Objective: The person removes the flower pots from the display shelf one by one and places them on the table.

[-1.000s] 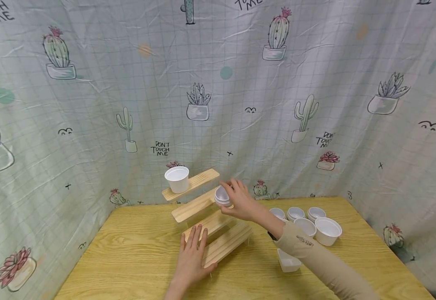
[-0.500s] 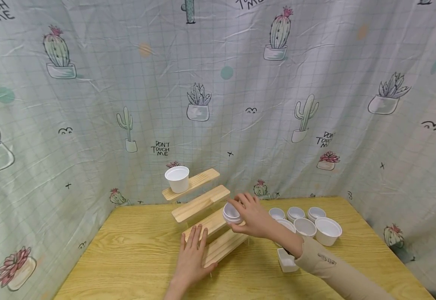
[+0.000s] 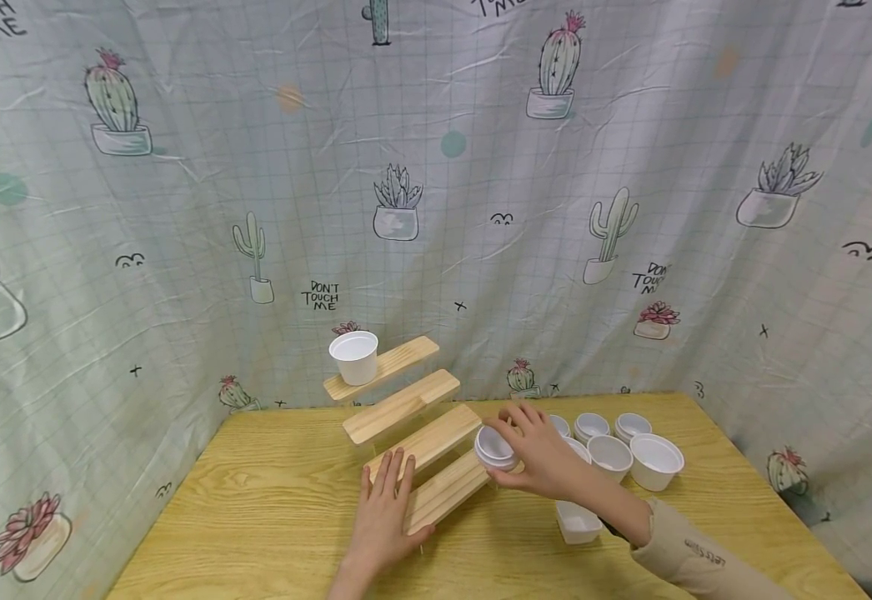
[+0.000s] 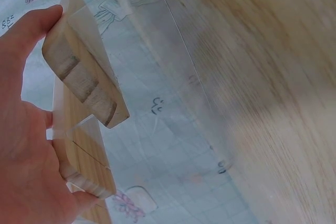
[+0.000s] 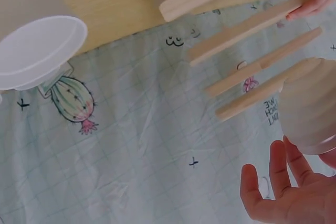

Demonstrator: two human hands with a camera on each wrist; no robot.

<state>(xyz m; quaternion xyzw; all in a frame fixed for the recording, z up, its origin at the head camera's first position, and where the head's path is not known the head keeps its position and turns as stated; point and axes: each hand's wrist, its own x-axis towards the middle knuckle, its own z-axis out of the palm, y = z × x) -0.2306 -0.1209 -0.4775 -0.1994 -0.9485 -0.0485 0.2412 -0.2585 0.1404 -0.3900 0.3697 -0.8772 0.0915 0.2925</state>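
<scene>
A stepped wooden rack with several slanting boards, on clear supports, stands mid-table; its third board (image 3: 443,433) is bare beyond the fingers. My left hand (image 3: 383,517) rests on the rack's near left ends, fingers straight over the third board, thumb by the lowest board (image 3: 447,492). In the left wrist view the thumb touches the end of a board (image 4: 86,77). My right hand (image 3: 544,454) holds a small ribbed white bowl (image 3: 494,450) by its side, mouth up, at the right ends of the lower boards. That bowl (image 5: 310,108) also shows in the right wrist view.
A white cup (image 3: 355,358) stands on the top board's left end. Several white cups and bowls (image 3: 657,462) are grouped at the table's right, partly behind my right arm. A rectangular white container (image 3: 578,525) lies before them. A patterned curtain (image 3: 451,208) hangs behind.
My right hand has carried the white bowl rightward and down, from the second board past the third board's right end. The left hand has stayed on the rack.
</scene>
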